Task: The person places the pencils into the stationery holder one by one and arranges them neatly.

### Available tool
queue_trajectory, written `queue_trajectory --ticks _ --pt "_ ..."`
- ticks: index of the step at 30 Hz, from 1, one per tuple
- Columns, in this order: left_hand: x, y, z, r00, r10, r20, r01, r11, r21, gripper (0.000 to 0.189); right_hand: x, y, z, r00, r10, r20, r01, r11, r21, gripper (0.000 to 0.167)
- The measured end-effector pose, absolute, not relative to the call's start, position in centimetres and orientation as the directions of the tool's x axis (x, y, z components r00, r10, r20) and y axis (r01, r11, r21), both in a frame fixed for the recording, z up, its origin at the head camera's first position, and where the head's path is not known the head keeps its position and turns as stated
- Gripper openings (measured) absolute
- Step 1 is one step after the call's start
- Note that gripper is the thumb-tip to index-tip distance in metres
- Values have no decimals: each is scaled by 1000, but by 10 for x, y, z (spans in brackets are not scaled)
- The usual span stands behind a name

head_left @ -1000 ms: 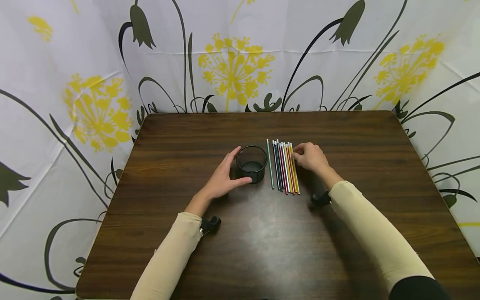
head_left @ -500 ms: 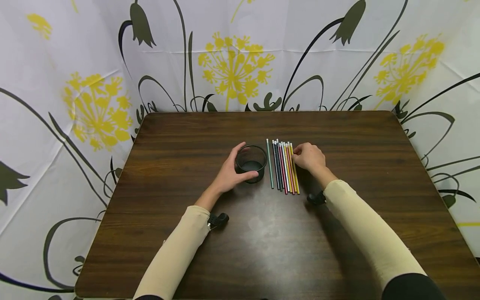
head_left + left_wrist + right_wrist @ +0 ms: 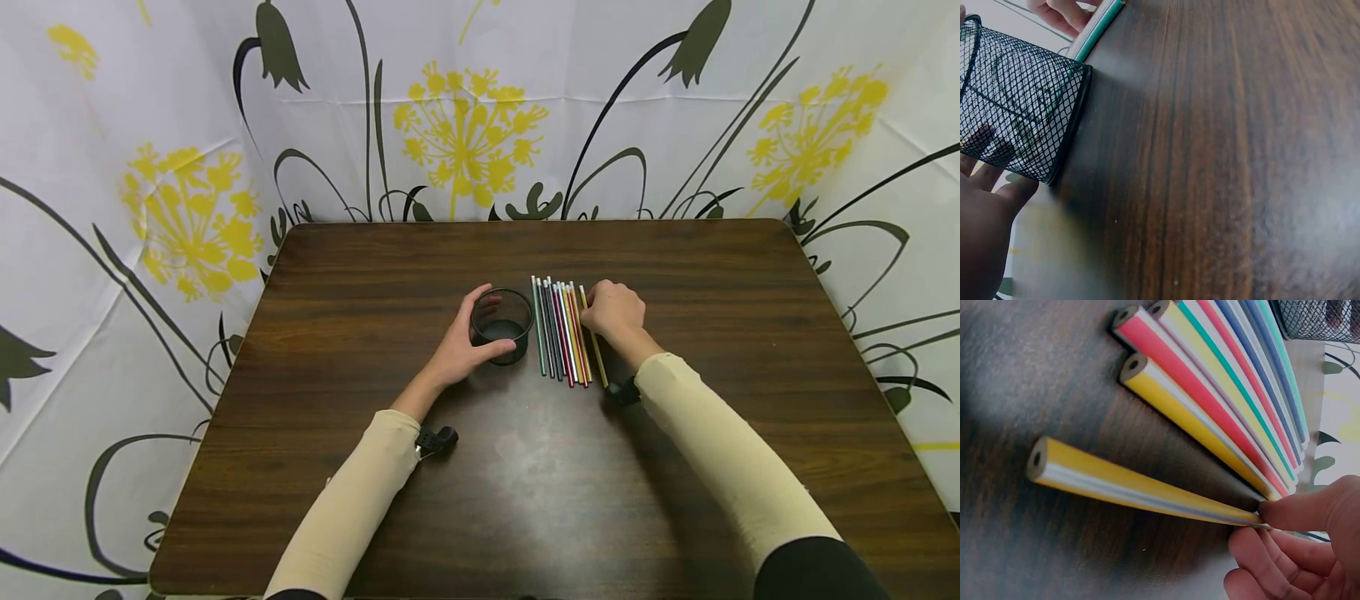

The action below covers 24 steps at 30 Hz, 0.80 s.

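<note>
My left hand (image 3: 456,352) holds a black mesh pencil cup (image 3: 504,327), thumb in front and fingers behind. In the left wrist view, the cup's mesh wall (image 3: 1022,94) stands upright on the table, with fingers showing through it. My right hand (image 3: 617,312) pinches the far end of a yellow pencil (image 3: 1141,484) between thumb and fingers. That pencil lies at an angle, its unsharpened near end apart from the row. Just left of it, several pencils (image 3: 561,333) in green, dark blue, red, white and yellow lie side by side, next to the cup.
The dark wood-grain table (image 3: 517,475) spreads around both hands. A white cloth (image 3: 465,50) with yellow and grey-green flowers hangs behind its far edge. Black wrist cameras (image 3: 437,442) are strapped on at both sleeves.
The yellow pencil has come away from the row, its near end swung right. The other pencils have slid left towards the green one. My left hand has drawn in around the cup.
</note>
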<state>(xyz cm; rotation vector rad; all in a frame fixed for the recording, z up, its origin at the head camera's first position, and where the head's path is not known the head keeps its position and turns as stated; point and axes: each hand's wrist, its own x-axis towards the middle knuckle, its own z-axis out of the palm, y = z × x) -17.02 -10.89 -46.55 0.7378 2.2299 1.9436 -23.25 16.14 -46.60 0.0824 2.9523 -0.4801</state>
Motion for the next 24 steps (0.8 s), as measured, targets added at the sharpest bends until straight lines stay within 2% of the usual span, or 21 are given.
queue_trajectory --ticks 7,12,17,24 --pt "-171 -111 -466 -878 426 219 280 84 956 86 -234 169 -460 -978 39 -206 116 920 -375 30" --pt "-172 -110 -467 -872 427 239 294 66 954 86 -235 178 -445 -979 68 -191 144 897 -419 31" --pt "-173 -109 -468 -865 430 261 312 50 949 85 -233 181 -421 -993 84 -84 115 854 -508 30" --pt "-172 -109 -467 -869 432 243 293 51 955 85 -223 167 -380 -988 41 150 -66 761 -646 28"
